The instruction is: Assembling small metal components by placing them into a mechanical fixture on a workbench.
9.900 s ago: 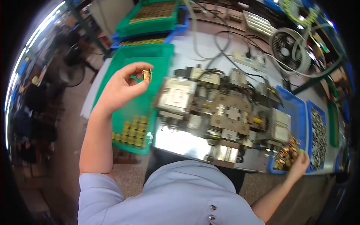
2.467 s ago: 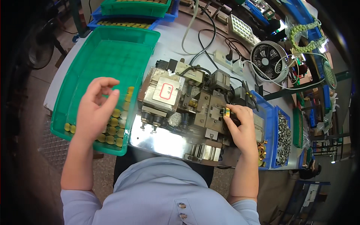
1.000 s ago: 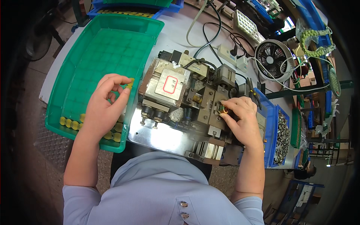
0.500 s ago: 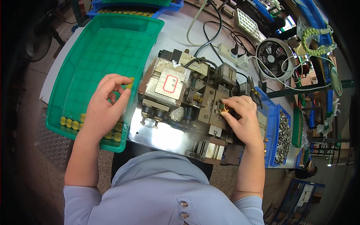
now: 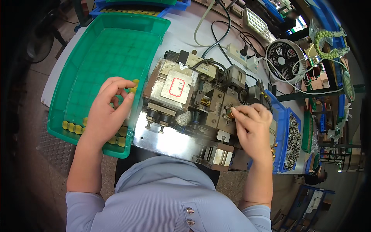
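The right hand (image 5: 254, 125) is keeping thumb and forefinger close together at a brass part (image 5: 229, 113) sitting in the machine (image 5: 211, 119); whether it is pinching, I cannot tell. The left hand (image 5: 105, 116) is hovering over the green tray (image 5: 112, 54), curling near yellow pieces (image 5: 133, 90), its grip unclear. The worktop (image 5: 185, 33) is carrying machine and tray.

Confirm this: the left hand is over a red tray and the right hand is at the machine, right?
Not quite: the tray is green, not red, as the head view shows. The left hand is over it, and the right hand is at the machine.
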Demonstrator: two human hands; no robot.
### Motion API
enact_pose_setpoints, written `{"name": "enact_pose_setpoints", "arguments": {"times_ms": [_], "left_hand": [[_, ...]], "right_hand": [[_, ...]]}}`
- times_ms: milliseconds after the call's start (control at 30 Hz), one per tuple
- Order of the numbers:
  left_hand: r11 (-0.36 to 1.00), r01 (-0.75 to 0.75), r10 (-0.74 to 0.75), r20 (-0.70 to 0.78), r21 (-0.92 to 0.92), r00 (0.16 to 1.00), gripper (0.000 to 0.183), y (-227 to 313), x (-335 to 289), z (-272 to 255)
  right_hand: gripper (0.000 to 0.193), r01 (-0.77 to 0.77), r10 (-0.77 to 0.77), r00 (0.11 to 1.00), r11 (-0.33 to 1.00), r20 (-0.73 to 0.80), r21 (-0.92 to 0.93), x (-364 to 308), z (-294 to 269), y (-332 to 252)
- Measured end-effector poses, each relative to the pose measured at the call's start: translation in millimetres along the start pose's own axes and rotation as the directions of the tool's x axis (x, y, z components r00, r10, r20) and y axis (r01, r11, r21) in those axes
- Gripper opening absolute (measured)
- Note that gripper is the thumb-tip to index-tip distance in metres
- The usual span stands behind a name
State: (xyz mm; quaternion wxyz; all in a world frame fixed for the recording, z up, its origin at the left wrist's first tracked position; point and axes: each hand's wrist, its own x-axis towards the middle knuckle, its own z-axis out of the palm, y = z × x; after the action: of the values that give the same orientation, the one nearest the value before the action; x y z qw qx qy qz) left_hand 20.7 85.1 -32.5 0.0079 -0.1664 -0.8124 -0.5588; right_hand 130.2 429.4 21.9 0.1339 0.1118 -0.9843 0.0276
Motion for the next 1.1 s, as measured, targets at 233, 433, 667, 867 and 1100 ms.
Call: {"name": "enact_pose_setpoints", "arguments": {"times_ms": [233, 433, 667, 867, 1100], "left_hand": [[0.992, -0.09, 0.086, -0.048, -0.084, 0.995, 0.022, 25.8, 8.5, -3.8], [0.819, -0.574, 0.561, 0.208, 0.004, 0.801, 0.019, 89.8, 43.1, 62.7], [0.561, -0.82, 0.633, 0.582, 0.109, 0.51, 0.019, 83.7, 68.5, 151.3], [0.482, -0.873, 0.617, 0.679, 0.075, 0.399, 0.016, 85.0, 76.0, 164.7], [0.449, -0.891, 0.639, 0.674, 0.064, 0.371, 0.016, 88.2, 72.8, 170.2]], "right_hand": [[0.038, -0.09, 0.088, 0.996, 0.993, -0.025, -0.076, -13.6, 12.4, -12.1], [0.05, -0.089, 0.086, 0.995, 0.994, -0.048, -0.064, -14.5, 10.5, -5.6], [0.043, -0.253, 0.31, 0.874, 0.948, -0.375, 0.193, -59.4, -14.3, 23.9], [0.024, -0.632, 0.86, 0.366, 0.51, -0.355, 0.584, -171.0, -42.2, 91.8], [0.024, -0.94, 0.971, 0.232, 0.241, -0.065, 0.242, -198.6, -18.8, 105.0]]}}
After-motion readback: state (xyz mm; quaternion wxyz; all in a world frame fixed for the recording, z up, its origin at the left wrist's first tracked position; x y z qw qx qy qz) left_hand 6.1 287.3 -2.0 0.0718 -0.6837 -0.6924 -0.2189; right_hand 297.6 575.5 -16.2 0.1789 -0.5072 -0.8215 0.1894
